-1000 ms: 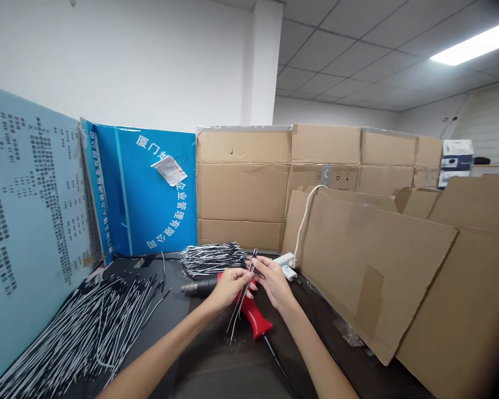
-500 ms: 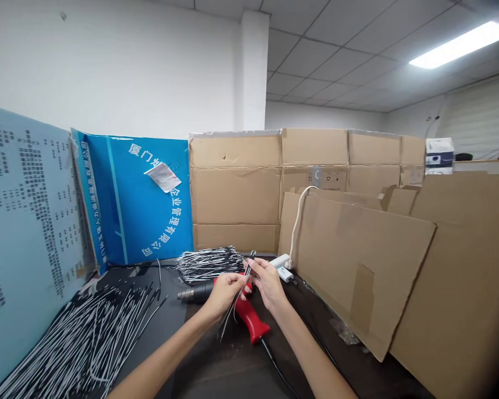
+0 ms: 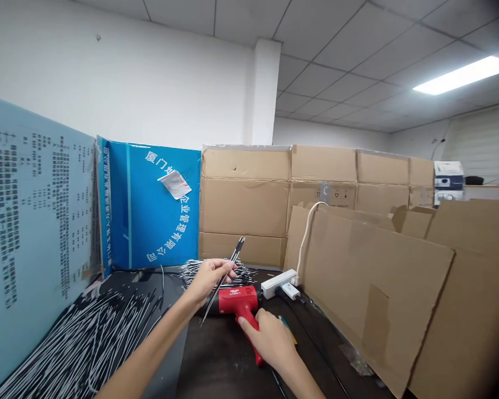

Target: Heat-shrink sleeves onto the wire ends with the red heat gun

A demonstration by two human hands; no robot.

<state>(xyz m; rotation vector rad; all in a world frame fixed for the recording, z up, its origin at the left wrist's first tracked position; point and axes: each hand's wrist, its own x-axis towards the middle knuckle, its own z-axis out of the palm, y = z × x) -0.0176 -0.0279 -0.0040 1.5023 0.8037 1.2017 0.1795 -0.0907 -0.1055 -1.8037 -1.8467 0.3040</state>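
Observation:
My left hand [image 3: 210, 280] pinches a few thin black-and-white wires [image 3: 227, 280] that slant across it, their tips pointing up and down. My right hand [image 3: 266, 339] lies over the handle of a red heat gun [image 3: 239, 299], with the fingers curled onto it. The gun rests on its side on the dark table, and its black nozzle is hidden behind my left hand and wrist. A loose bundle of black-and-white wires [image 3: 216, 271] lies behind the gun, partly hidden by my left hand.
A large heap of black-and-white wires [image 3: 83, 346] lies at the left, against a printed pale blue board [image 3: 37, 194] and a blue board [image 3: 153, 216]. A white power strip [image 3: 274, 284] with a plug sits right of the gun. Cardboard sheets [image 3: 370, 282] lean along the right side.
My right hand has let go of the wires and dropped onto the heat gun's handle. My left hand now holds the wires alone, raised slightly. The view has tilted.

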